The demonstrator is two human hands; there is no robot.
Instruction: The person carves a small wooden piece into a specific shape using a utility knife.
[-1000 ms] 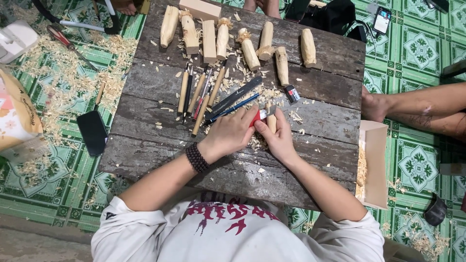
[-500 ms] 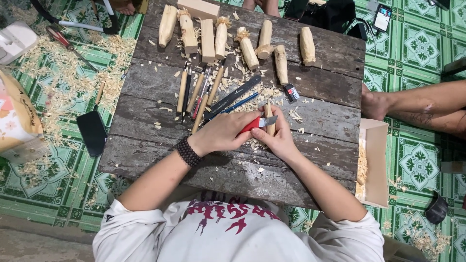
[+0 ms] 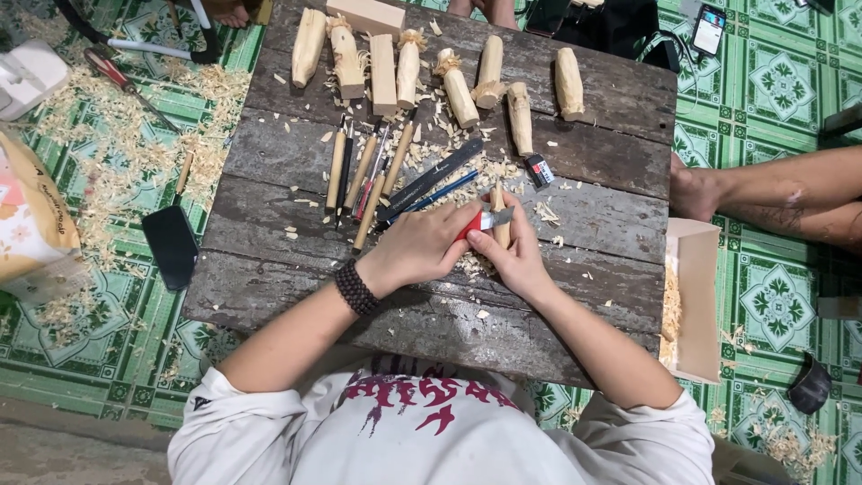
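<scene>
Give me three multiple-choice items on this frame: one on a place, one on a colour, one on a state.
1. Where is the cardboard box?
A. at the table's right edge
B. among the carved pieces
C. on the person's lap

2. What colour is the knife handle?
A. blue
B. red
C. green

3. What is the left hand doing?
A. resting flat
B. lifting a chisel
C. gripping the knife

Answers: 1 A, it stands beside the wooden table; 2 B, red shows at the fingers; 3 C, its fingers close round the handle while the right hand holds a wood piece.
</scene>
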